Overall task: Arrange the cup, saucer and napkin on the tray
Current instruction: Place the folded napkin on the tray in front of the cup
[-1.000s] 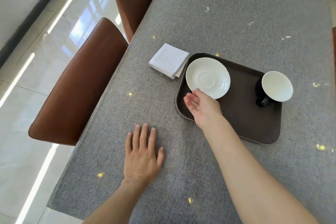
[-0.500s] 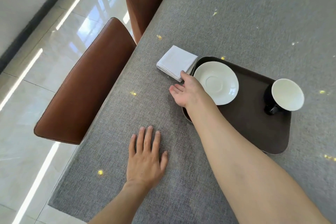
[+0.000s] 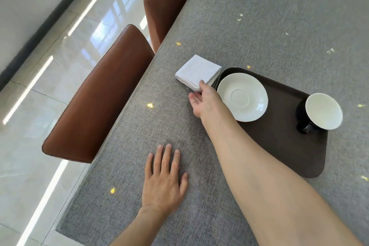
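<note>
The folded white napkin lies on the grey desk, against the dark brown tray that carries the white saucer and the black, white-lined cup. The right hand is loosely open, thumb touching the napkin's near corner. The left hand lies flat on the desk.

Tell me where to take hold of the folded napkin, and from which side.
Pinch the near corner of the napkin, where the stacked fold edges face you, thumb on top and fingers sliding under from the near side. It lies flat on the table, its right edge hard by the tray, so that side is probably blocked.
</note>
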